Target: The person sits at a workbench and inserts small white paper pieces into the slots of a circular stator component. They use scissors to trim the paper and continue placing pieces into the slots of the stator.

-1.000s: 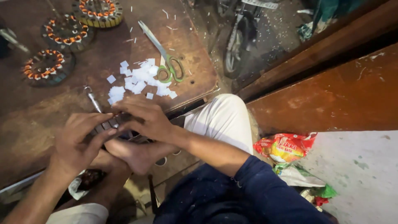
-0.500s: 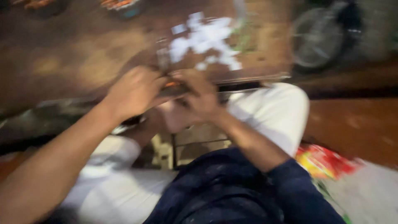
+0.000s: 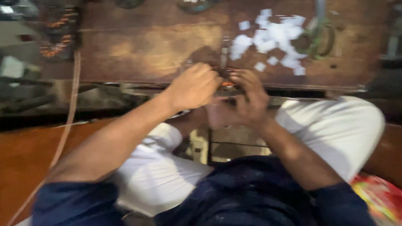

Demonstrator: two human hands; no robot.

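My left hand (image 3: pixel 193 86) and my right hand (image 3: pixel 247 98) are pressed together at the near edge of a worn brown wooden board (image 3: pixel 155 46). Both hands close around a small object (image 3: pixel 226 79) with orange and dark parts, mostly hidden by my fingers. A slim metal tool (image 3: pixel 225 52) lies on the board just beyond my fingertips. The picture is blurred by motion, so I cannot tell what the object is. My knees in white trousers (image 3: pixel 335 125) sit below the board.
A pile of small white paper pieces (image 3: pixel 274 37) lies on the board at the upper right, beside green-handled scissors (image 3: pixel 320 35). Round copper-wound coils (image 3: pixel 58 35) sit at the upper left. A thin cord (image 3: pixel 69 121) runs down the left. A red and green packet (image 3: pixel 379 196) lies at the lower right.
The view has swung left and tilted, so the board and paper pieces now lie higher and to the right. My hands stay clasped on the small object.
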